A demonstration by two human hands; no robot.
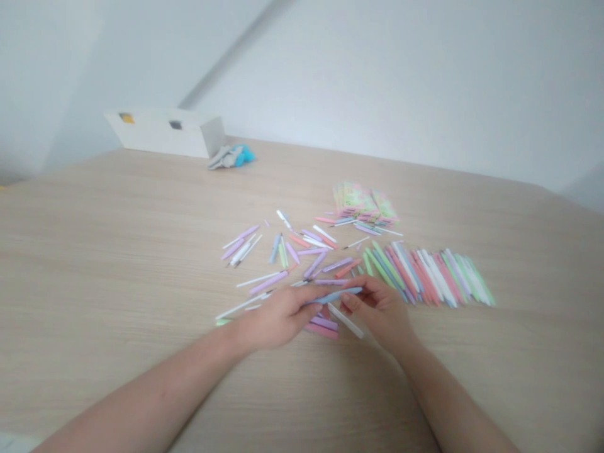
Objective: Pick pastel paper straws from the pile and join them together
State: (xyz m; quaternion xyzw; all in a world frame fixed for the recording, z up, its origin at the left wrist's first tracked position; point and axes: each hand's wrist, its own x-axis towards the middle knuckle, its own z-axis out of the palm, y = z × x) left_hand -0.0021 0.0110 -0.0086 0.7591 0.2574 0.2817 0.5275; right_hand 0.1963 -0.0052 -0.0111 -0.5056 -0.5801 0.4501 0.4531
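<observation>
Between my two hands, just above the table, lies a light blue pen [337,295]. My left hand [285,314] is closed on its left end, thumb below and fingers above. My right hand [380,309] pinches the other end between thumb and fingers. Under and around the hands are loose pen parts: a white barrel [346,322], a pink barrel [321,331] and a purple barrel [340,265]. Several thin white refills, such as a refill [257,279], lie to the left. A row of pens [429,277] in green, pink, white and blue lies side by side right of my right hand.
Stacked, brightly printed packs [361,202] sit beyond the pens. At the back left stands a white box [163,133] with two cut-outs, and grey and blue gloves [232,156] lie by its corner. A pale wall [377,82] rises behind the wooden table [117,264].
</observation>
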